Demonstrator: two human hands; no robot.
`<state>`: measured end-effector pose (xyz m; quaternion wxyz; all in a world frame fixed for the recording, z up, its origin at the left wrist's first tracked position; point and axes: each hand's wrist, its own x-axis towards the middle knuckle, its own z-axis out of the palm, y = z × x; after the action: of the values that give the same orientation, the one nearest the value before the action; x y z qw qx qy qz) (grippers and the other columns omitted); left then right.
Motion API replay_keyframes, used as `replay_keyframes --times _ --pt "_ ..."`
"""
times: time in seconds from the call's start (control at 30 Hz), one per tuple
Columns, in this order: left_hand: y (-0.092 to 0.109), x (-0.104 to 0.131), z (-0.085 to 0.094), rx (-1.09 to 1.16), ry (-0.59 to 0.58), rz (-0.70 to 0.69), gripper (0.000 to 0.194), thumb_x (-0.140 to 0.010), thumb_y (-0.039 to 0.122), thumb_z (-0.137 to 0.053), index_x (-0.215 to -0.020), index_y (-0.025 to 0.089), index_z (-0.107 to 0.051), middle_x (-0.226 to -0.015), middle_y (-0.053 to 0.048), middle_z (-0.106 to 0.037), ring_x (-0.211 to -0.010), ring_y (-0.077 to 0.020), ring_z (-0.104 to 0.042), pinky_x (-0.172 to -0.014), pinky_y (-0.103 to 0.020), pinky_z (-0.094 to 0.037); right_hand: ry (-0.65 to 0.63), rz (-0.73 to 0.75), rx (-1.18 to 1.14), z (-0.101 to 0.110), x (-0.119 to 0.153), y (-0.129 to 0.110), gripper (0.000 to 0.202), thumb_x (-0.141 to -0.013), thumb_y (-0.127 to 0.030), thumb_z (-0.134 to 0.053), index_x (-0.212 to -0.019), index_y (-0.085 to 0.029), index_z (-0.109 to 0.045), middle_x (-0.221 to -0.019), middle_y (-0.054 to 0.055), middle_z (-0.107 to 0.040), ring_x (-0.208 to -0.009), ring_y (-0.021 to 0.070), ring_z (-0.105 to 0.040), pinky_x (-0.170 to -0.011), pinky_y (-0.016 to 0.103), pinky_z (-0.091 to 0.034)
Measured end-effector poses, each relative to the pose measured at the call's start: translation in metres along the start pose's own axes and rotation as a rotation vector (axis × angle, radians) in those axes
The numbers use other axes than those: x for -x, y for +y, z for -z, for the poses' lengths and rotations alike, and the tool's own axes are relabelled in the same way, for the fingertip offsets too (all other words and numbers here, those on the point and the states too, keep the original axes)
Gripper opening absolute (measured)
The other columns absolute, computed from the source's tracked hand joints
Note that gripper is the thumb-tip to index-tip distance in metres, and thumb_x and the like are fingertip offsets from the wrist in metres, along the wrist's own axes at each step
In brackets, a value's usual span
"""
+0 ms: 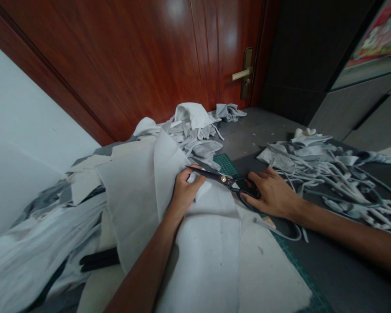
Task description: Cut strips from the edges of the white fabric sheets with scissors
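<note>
A long piece of white fabric (211, 248) drapes across the work surface towards me. My left hand (186, 188) is closed on a folded part of it, thumb on top. In my right hand (270, 191) is a pair of black scissors (223, 178) with a brass-coloured pivot, my fingers through the handle loops. The blades point left, and their tips lie over the thumb and fingers of my left hand. Whether fabric is between the blades I cannot tell. Beneath the fabric lies a cream sheet (270, 265), partly over a green cutting mat (226, 163).
Grey and white fabric scraps (205, 148) are heaped behind my left hand. Many cut strips (332, 174) lie tangled at the right. More cloth (52, 248) and a black strap-like object (99, 259) are at left. A wooden door (133, 56) stands behind.
</note>
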<state>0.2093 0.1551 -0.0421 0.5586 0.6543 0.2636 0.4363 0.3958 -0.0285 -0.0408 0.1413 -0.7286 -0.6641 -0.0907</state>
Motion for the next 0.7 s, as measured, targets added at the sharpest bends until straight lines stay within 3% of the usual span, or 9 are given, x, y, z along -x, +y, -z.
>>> replay_keyframes --times 0.43,0.7 --pt "0.0041 0.0008 -0.0020 0.001 -0.038 -0.028 0.026 -0.072 0.034 -0.080 -0.093 0.018 -0.076 -0.092 -0.001 -0.074 -0.085 -0.0176 -0.064 -0.081 -0.026 -0.049 -0.023 0.016 0.006 0.0014 0.0005 -0.0014 0.036 -0.103 -0.051 -0.041 -0.088 -0.020 -0.051 -0.073 0.004 -0.066 -0.070 0.0253 -0.064 -0.083 0.039 -0.034" --pt "0.0008 0.0001 -0.0008 -0.012 -0.044 -0.039 0.022 -0.071 0.031 -0.079 -0.089 0.018 -0.074 -0.088 0.001 -0.071 -0.085 -0.0166 -0.061 -0.081 -0.025 -0.047 -0.017 -0.010 0.011 0.0048 -0.0009 0.0008 0.035 -0.097 -0.054 -0.047 -0.087 -0.021 -0.053 -0.073 0.005 -0.067 -0.070 0.0256 -0.065 -0.084 0.040 -0.035"
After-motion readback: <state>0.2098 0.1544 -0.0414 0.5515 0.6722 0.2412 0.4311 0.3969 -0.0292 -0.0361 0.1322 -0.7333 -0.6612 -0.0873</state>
